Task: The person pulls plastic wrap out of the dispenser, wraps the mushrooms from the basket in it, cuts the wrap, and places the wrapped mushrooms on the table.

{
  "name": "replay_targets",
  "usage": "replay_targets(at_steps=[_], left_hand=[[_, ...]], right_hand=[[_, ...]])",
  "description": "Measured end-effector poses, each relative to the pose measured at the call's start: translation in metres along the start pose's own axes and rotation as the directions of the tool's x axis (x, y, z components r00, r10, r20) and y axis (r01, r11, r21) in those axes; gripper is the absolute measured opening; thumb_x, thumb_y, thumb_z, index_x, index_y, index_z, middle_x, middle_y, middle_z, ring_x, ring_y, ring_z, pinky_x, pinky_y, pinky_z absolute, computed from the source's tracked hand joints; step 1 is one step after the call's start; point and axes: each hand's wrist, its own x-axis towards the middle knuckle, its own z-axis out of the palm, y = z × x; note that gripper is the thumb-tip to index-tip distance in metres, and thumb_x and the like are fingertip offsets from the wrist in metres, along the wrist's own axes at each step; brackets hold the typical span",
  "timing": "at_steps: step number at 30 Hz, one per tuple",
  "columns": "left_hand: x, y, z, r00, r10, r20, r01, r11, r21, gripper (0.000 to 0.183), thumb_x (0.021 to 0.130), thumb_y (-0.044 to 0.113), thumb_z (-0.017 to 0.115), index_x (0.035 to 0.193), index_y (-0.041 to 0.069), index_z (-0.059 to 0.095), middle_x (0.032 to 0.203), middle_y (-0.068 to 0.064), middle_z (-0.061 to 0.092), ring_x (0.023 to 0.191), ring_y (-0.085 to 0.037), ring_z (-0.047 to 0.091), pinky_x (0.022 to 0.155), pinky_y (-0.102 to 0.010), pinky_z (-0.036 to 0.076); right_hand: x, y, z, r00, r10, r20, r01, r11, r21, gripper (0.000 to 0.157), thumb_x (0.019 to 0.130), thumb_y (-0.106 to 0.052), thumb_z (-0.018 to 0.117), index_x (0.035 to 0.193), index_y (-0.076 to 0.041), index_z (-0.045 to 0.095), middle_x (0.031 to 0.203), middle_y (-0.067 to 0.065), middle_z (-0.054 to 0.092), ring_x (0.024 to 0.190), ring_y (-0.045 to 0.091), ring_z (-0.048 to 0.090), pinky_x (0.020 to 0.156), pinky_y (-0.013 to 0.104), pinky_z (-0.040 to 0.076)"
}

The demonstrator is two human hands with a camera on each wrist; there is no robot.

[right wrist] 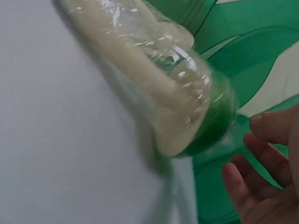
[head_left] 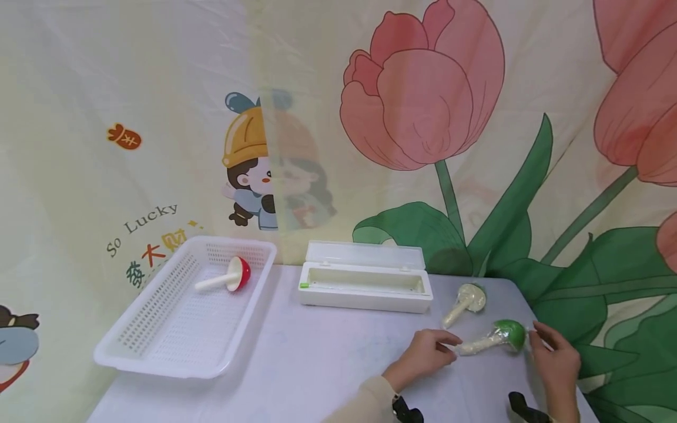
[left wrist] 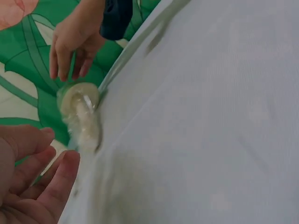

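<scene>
A mushroom-shaped item with a green cap and pale stem point(head_left: 509, 335), wrapped in clear crinkled plastic, lies at the table's right side between both hands. My left hand point(head_left: 423, 358) is at its stem end, thumb and fingers slightly bent and spread apart in the left wrist view. By the cap is my right hand point(head_left: 555, 358); in the right wrist view its loosely bent fingertips point(right wrist: 258, 123) sit just beside the green cap point(right wrist: 212, 123). A second wrapped mushroom-shaped item point(head_left: 471, 298) lies just behind, its pale underside showing.
A long white box point(head_left: 365, 298) stands at the back middle, its translucent lid point(head_left: 365, 255) raised. To the left, a white perforated basket point(head_left: 158, 367) holds an unwrapped red-capped mushroom-shaped item point(head_left: 240, 274). Behind the table hangs a printed cloth point(head_left: 296, 47) with tulips.
</scene>
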Motion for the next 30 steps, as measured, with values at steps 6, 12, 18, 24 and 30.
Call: replay_targets(at_steps=[6,12,18,24,30], left_hand=[[-0.011,-0.004,-0.052,0.990,0.132,0.050,-0.140,0.971,0.193,0.029,0.094,0.001,0.070,0.123,0.004,0.072,0.122,-0.008,0.075,0.104,-0.017,0.074,0.079,-0.010,0.052],[-0.026,-0.002,-0.108,0.988,0.151,0.044,-0.157,0.930,0.331,0.029,0.097,0.008,0.069,0.126,0.009,0.071,0.125,-0.004,0.073,0.110,-0.022,0.069,0.081,-0.015,0.055],[-0.035,-0.003,-0.162,0.988,0.156,-0.014,-0.132,0.876,0.463,0.030,0.097,0.012,0.071,0.127,0.010,0.071,0.119,-0.006,0.075,0.102,-0.015,0.068,0.083,-0.024,0.057],[-0.043,-0.010,-0.208,0.978,0.155,-0.140,-0.061,0.853,0.519,0.029,0.096,0.012,0.072,0.125,0.009,0.072,0.112,-0.004,0.075,0.097,-0.015,0.067,0.079,-0.025,0.056],[-0.054,-0.017,-0.239,0.933,0.214,-0.289,-0.035,0.854,0.520,0.026,0.094,0.005,0.071,0.119,0.007,0.073,0.106,-0.008,0.076,0.093,-0.019,0.070,0.075,-0.025,0.057]], right_hand=[[0.002,-0.032,0.000,0.971,-0.226,0.078,0.230,0.972,-0.043,0.034,0.099,-0.019,0.067,0.130,-0.005,0.069,0.132,0.018,0.068,0.097,-0.027,0.038,0.078,-0.002,0.037],[0.001,-0.062,0.015,0.844,-0.482,0.236,0.486,0.873,0.047,0.034,0.097,-0.014,0.071,0.127,0.001,0.067,0.127,0.022,0.067,0.105,-0.026,0.036,0.082,0.001,0.044],[-0.007,-0.089,0.053,0.666,-0.620,0.416,0.640,0.761,0.109,0.034,0.096,-0.013,0.073,0.128,-0.002,0.068,0.127,0.019,0.069,0.115,0.008,0.060,0.090,0.051,0.057],[-0.010,-0.104,0.089,0.580,-0.638,0.507,0.667,0.729,0.154,0.030,0.096,-0.010,0.072,0.124,-0.001,0.070,0.124,0.019,0.072,0.117,0.041,0.065,0.095,0.059,0.054],[-0.015,-0.113,0.113,0.517,-0.693,0.503,0.698,0.681,0.221,0.021,0.091,-0.005,0.076,0.112,-0.002,0.077,0.114,0.015,0.076,0.111,0.039,0.069,0.095,0.057,0.054]])
